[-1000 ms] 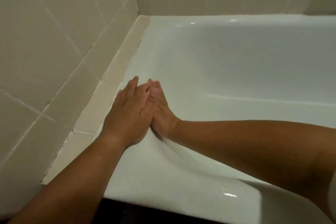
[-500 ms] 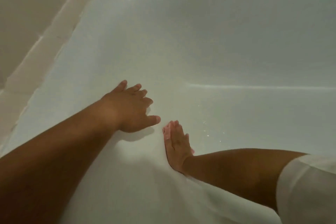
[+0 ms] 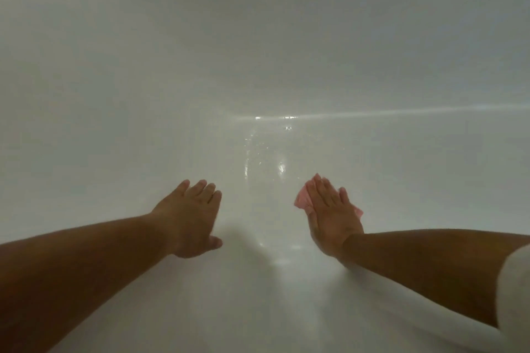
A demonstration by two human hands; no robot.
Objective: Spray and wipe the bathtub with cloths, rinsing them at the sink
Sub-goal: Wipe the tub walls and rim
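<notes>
1. The glossy white bathtub (image 3: 258,37) fills the whole view. Its smooth inner surface runs from the near edge to the far wall.
2. The small pink cloth (image 3: 301,203) lies flat on the tub surface, right of centre and in the nearer half of the view. Most of it is covered; only a corner on the left and a sliver on the right edge show.
3. The right hand (image 3: 334,218) lies palm down on the pink cloth with its fingers straight and together, pointing to the far side. It presses the cloth against the tub and does not grasp it.
4. The left hand (image 3: 190,218) rests palm down directly on the bare tub surface, left of centre. Its fingers are extended and released, its thumb is spread toward the right, and it holds nothing.
5. The two hands are well apart, with a strip of bare tub between them.
6. Scattered water droplets (image 3: 259,149) glint on the tub beyond that strip, on the far side of both hands.
7. A thin bright crease line (image 3: 401,112) runs from the droplets toward the right edge.
8. A white short sleeve (image 3: 516,295) shows at the near right corner, above the bare right forearm (image 3: 430,264).
9. The bare left forearm (image 3: 86,266) enters from the near left and hides the tub surface beneath it.
</notes>
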